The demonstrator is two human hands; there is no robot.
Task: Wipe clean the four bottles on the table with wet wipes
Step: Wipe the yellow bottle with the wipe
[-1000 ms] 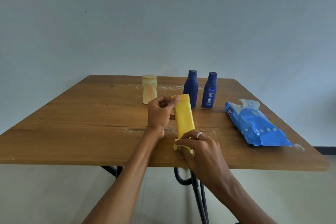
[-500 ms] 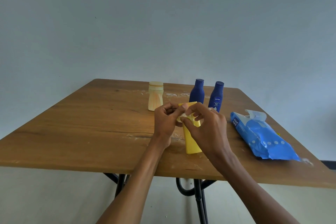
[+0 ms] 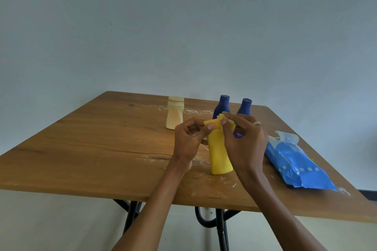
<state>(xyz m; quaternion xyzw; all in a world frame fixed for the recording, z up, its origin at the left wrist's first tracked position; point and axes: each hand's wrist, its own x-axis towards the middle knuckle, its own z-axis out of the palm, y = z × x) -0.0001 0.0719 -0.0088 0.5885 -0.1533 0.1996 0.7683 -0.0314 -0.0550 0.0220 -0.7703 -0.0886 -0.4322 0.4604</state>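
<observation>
Table (image 3: 102,149): brown wooden top, white smears, black metal legs.
Wall (image 3: 183,26): plain grey, behind the table.

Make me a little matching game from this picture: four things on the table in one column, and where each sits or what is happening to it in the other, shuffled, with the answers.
Things
1. yellow bottle
2. cream bottle
3. two dark blue bottles
4. blue wet wipes pack

Places or states
A. lying flat near the table's right edge, flap open
B. standing alone at the back left
C. upright between both hands, top being wiped
D. standing at the back, partly hidden behind the hands

Pairs: 1-C, 2-B, 3-D, 4-A
</observation>
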